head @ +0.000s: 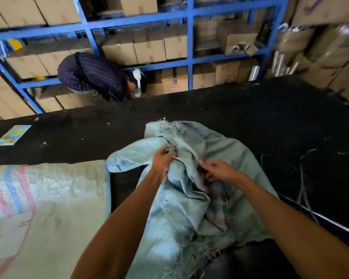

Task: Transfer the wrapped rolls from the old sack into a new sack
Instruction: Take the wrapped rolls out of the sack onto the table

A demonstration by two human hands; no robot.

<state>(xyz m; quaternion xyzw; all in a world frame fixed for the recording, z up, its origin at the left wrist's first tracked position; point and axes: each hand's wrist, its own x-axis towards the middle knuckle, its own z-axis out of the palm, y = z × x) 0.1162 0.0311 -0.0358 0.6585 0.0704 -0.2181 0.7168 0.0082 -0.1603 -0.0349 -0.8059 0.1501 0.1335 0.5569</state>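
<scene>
Where it lies crumpled on the black table (250, 109), the frayed green sack (189, 198) is gripped at a fold by the left hand (163, 158); right hand (220, 171) pinches its fabric nearby. Striped sack (38, 198) lies left.

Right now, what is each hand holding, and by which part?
The left hand grips the old sack by a bunch of its frayed mouth edge. The right hand pinches a fold of the same sack's cloth near the opening.

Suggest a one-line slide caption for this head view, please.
Both hands, left and right, grip the frayed old sack on the black table, beside a striped new sack.
</scene>
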